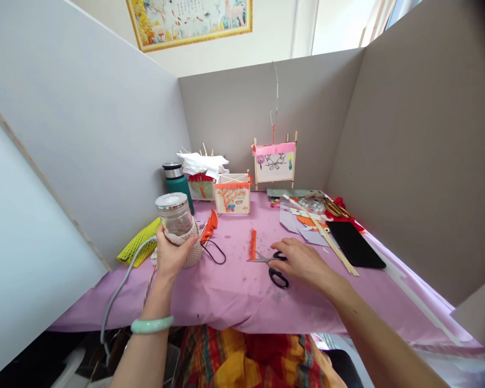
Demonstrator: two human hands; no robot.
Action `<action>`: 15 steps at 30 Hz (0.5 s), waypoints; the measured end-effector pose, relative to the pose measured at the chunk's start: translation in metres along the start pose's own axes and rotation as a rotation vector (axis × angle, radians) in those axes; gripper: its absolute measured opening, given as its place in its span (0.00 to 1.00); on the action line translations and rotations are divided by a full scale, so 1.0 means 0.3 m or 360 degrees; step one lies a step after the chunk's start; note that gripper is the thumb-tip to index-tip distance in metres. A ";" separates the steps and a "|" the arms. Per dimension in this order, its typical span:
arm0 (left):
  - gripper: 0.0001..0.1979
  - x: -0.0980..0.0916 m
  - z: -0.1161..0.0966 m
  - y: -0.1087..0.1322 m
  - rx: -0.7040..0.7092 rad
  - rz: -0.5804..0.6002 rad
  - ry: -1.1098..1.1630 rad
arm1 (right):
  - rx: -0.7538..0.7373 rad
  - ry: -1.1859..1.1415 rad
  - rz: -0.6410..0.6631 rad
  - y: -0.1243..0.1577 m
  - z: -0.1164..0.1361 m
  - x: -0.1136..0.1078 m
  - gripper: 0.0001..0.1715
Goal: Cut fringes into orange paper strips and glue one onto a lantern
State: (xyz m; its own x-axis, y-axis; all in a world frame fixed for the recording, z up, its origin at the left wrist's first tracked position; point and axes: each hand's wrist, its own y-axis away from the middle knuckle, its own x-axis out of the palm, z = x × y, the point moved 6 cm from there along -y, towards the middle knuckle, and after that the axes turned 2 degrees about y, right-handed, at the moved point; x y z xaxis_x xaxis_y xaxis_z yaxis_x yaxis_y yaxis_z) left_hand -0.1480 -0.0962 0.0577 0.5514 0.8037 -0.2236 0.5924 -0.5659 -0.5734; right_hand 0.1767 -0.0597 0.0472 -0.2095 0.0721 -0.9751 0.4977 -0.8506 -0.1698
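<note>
Closed around the knitted sleeve (194, 252) of a lidded jar (176, 221), the left grip (173, 256) is at the left of the desk (230, 296); whether the jar's base bears on the cloth cannot be told. The right grip (301, 260) lies over the scissors (263, 259), at the upper black loop; how firmly it closes there cannot be told, and the lower loop is outside it.

The scissors lie just left of the right grip, near the middle of the desk, their long axis running crosswise and their blades pointing left. At their tips is the near end of a fringed orange strip (253, 242), which runs lengthwise away from the person, roughly square to the blades; whether steel and strip touch is unclear. The right grip is the nearer one to both.

Small characters on the framed picture (194, 24) on the wall are too small to read. The bottle (178, 183) and the black slab (355, 243) show no legible brand, and the hanging lantern (275, 167) bears drawings without readable words.
</note>
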 end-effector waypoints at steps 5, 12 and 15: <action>0.36 -0.018 -0.089 -0.050 0.0017 -0.0066 -0.0113 | -0.0001 -0.0020 -0.0058 -0.001 0.032 -0.027 0.20; 0.32 -0.039 -0.109 -0.033 -0.0045 -0.0269 -0.0195 | -0.0090 -0.0111 -0.0172 0.001 0.081 -0.052 0.18; 0.32 -0.094 -0.138 -0.001 -0.0021 -0.0258 -0.0173 | -0.0131 -0.0175 -0.0244 -0.002 0.118 -0.082 0.18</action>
State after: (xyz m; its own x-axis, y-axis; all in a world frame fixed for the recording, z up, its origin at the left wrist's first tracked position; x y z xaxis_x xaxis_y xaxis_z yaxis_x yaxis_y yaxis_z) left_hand -0.1395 -0.1264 0.0967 0.3819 0.8992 -0.2134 0.6765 -0.4293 -0.5984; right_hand 0.1517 -0.0794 0.0762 -0.3766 0.1364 -0.9163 0.5191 -0.7881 -0.3307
